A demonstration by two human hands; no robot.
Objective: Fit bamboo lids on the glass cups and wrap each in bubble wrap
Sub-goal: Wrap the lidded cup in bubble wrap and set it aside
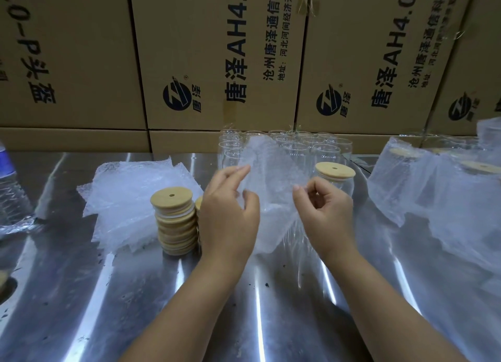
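Note:
Both hands hold up a bubble wrap sheet over the middle of the steel table. My left hand pinches its left edge, and my right hand pinches its right edge. Just behind the right hand stands a glass cup with a bamboo lid. Several bare glass cups stand in rows at the back. A stack of bamboo lids rises left of my left hand, with a second stack partly hidden behind that hand.
A pile of bubble wrap sheets lies left of the lids. Wrapped lidded cups crowd the right side. A plastic water bottle stands at the left edge. Cardboard boxes wall off the back of the steel table.

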